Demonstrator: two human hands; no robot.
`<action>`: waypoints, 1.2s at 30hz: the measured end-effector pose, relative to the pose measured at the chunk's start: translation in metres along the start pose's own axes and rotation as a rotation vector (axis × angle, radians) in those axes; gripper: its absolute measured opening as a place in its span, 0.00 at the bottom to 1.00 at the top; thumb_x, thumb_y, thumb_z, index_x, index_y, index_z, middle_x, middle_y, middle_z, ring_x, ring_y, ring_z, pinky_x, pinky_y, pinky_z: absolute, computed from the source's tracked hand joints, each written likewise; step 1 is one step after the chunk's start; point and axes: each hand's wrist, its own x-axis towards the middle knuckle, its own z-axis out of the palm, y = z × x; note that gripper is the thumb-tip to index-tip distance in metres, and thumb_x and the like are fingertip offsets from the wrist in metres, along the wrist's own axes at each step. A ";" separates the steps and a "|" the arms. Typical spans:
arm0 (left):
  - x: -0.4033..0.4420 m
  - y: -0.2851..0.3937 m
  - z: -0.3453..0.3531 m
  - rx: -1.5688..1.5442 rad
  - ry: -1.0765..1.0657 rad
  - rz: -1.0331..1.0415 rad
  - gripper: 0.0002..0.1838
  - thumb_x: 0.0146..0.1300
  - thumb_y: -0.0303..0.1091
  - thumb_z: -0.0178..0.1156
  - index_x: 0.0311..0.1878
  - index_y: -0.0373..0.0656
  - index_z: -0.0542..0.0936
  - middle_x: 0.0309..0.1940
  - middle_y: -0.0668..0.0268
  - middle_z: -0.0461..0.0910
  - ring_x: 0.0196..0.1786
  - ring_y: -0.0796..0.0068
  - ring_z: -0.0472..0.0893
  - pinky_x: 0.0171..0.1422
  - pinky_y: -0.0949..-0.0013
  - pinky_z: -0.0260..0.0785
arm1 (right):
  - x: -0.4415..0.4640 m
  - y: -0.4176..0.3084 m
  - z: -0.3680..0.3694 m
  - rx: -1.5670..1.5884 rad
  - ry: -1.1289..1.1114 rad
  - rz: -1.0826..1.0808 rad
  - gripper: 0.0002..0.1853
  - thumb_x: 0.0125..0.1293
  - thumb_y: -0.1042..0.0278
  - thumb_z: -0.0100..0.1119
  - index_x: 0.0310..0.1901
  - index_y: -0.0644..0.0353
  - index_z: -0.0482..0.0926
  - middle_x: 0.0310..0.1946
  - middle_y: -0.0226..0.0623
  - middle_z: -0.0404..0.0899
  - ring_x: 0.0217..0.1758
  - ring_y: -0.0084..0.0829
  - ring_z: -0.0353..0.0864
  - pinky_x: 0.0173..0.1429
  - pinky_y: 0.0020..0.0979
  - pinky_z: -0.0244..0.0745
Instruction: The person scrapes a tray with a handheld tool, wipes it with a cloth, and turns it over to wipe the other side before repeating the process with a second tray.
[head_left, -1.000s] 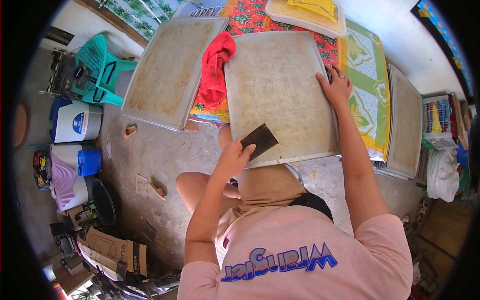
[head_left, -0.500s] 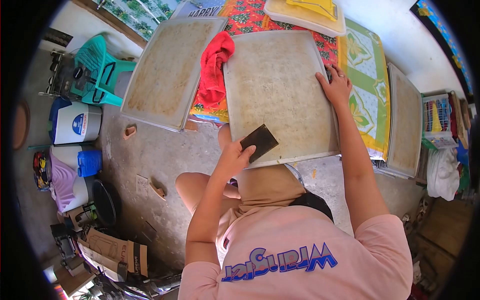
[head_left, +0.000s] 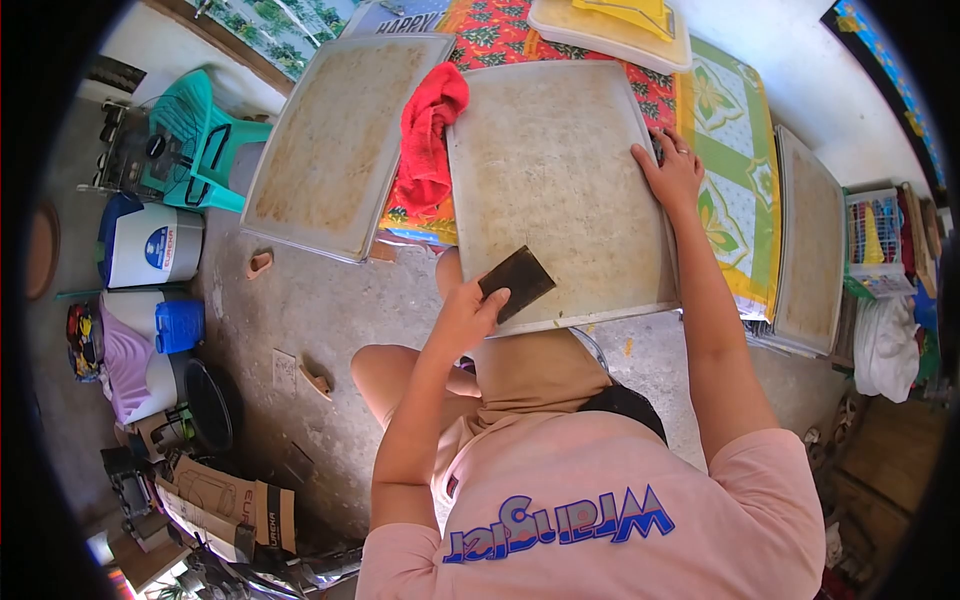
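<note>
While left hand (head_left: 468, 316) pinches dark slab (head_left: 524, 285), right hand (head_left: 674, 180) clasps tray (head_left: 560, 180) touching red cloth (head_left: 430, 145).

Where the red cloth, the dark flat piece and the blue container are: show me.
Red cloth (head_left: 428, 140), head view: middle of its folds.
Dark flat piece (head_left: 525, 284), head view: its broad face.
Blue container (head_left: 180, 326), head view: its side.

Route over a pale tray (head_left: 555, 170), between two hands.
Left hand (head_left: 465, 318) with a dark flat piece (head_left: 524, 286) blocks the near-left corner; right hand (head_left: 675, 175), the right edge; red cloth (head_left: 430, 140), the left.
</note>
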 end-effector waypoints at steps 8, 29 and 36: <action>0.001 -0.003 0.003 -0.072 0.002 0.007 0.10 0.71 0.31 0.57 0.49 0.36 0.80 0.18 0.74 0.72 0.19 0.85 0.70 0.23 0.75 0.62 | 0.000 -0.001 0.000 0.010 -0.005 0.000 0.33 0.61 0.31 0.56 0.62 0.41 0.78 0.68 0.35 0.70 0.73 0.37 0.64 0.77 0.46 0.46; 0.006 -0.005 0.006 0.001 0.050 0.064 0.10 0.70 0.33 0.58 0.44 0.35 0.79 0.16 0.73 0.70 0.18 0.85 0.68 0.23 0.73 0.60 | 0.000 -0.001 0.001 -0.001 -0.002 0.001 0.33 0.61 0.31 0.56 0.62 0.40 0.78 0.68 0.35 0.70 0.73 0.37 0.64 0.77 0.46 0.46; 0.009 -0.004 0.006 0.006 0.053 0.026 0.10 0.70 0.33 0.58 0.44 0.35 0.79 0.16 0.73 0.70 0.18 0.84 0.68 0.22 0.73 0.60 | 0.000 -0.002 -0.001 0.009 -0.014 0.006 0.33 0.61 0.31 0.57 0.63 0.41 0.78 0.69 0.34 0.70 0.74 0.36 0.63 0.77 0.46 0.45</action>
